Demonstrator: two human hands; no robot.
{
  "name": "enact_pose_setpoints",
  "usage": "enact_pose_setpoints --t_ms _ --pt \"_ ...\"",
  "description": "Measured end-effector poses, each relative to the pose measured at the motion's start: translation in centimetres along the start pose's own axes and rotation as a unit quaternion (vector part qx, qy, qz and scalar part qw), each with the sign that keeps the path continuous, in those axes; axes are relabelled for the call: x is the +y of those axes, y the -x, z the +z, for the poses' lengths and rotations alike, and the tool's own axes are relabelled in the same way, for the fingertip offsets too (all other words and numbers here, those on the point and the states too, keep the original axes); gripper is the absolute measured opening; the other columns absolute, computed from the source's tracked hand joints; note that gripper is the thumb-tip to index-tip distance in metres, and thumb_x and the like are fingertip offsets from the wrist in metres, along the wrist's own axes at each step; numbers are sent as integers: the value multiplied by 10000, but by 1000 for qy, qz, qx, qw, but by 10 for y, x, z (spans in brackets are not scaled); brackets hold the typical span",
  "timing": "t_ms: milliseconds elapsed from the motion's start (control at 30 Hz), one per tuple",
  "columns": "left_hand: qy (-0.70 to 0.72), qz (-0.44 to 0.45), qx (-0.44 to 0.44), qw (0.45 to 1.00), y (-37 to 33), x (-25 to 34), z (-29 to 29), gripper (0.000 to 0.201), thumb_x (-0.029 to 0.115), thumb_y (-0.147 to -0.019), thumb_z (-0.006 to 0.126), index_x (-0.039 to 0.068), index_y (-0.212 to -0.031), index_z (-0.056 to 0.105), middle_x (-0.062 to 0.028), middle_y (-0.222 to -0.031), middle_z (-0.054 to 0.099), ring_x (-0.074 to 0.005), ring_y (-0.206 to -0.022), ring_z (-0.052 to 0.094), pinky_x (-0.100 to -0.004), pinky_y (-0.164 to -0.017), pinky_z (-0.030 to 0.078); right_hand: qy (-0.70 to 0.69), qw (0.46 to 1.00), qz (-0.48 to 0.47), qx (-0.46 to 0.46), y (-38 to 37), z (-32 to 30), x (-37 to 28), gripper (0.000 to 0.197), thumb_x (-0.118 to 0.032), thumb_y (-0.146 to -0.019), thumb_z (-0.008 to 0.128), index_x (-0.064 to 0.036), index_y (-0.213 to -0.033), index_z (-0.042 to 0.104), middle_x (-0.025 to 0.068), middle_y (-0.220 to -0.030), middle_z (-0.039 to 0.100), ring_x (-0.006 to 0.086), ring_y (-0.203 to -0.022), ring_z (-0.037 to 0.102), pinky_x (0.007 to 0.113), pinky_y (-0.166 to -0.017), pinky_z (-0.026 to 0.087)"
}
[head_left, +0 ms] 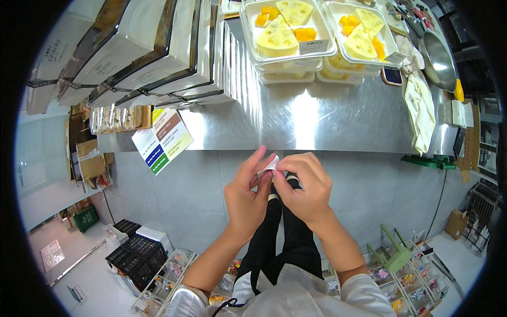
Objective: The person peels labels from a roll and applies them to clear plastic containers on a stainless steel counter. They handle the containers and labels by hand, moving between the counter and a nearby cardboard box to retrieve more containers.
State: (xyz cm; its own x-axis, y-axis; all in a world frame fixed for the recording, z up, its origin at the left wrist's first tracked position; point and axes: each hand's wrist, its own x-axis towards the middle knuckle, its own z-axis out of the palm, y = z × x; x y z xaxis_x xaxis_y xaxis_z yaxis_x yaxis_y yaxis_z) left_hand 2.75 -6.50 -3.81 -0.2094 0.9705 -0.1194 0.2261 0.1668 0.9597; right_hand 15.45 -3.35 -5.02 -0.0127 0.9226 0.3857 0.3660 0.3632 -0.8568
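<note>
My left hand [246, 193] and my right hand [306, 185] meet just in front of the table's near edge. Between their fingertips is a small white slip of paper [269, 164], curled and label-like. The right thumb and forefinger pinch one end, while the left thumb and fingers hold the other. Beyond them on the steel table [253, 127] stand stacked clear-lidded tubs, one stack at the centre [318, 53] and one to its right [348, 61]. They hold yellow cheese-shaped cakes [278, 38] and orange fruit cubes [304, 34]. The top tubs carry pale labels.
White boxes with dark edges [142, 68] stand in a row at the left. A coloured printed sheet [163, 140] overhangs the edge beside a clear pack [119, 119]. At the right are a phone [392, 76], a cloth [419, 113] and a metal bowl [437, 61]. Black crates [138, 259] sit behind left.
</note>
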Motion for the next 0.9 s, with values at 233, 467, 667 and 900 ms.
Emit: enact_pose_setpoints --t_ms 233,467,667,900 --pt "-206 195 -40 958 2 -15 -8 479 -119 -876 659 1 -1335 590 -193 -1187 710 -273 -1058 724 -333 -829 606 -61 970 191 -140 -10 -25 -18 133 7 -772 721 -36 -846 620 74 -788 636 205 -658 592 305 -593 484" --pt "-225 154 40 961 -11 -30 -8 521 -99 -854 698 29 -1349 594 -151 -1081 723 -207 -883 736 -303 -735 590 -72 968 197 -135 -27 -41 -23 116 16 -798 706 -10 -888 637 90 -796 640 190 -657 611 297 -612 486" --pt "23 -63 8 998 -14 -41 -20 526 -77 -927 659 -4 -1421 492 -121 -1121 674 -145 -1010 668 -241 -857 545 90 990 90 -57 -67 -24 90 72 -19 -888 676 -9 -951 645 88 -906 678 173 -781 644 279 -718 530" --pt "74 -110 2 991 -5 -60 -21 490 -87 -931 649 -18 -1395 508 -137 -1093 689 -142 -985 676 -255 -837 550 112 992 18 63 -79 7 123 206 -12 -866 724 -24 -1021 589 107 -868 669 215 -712 637 326 -663 518"
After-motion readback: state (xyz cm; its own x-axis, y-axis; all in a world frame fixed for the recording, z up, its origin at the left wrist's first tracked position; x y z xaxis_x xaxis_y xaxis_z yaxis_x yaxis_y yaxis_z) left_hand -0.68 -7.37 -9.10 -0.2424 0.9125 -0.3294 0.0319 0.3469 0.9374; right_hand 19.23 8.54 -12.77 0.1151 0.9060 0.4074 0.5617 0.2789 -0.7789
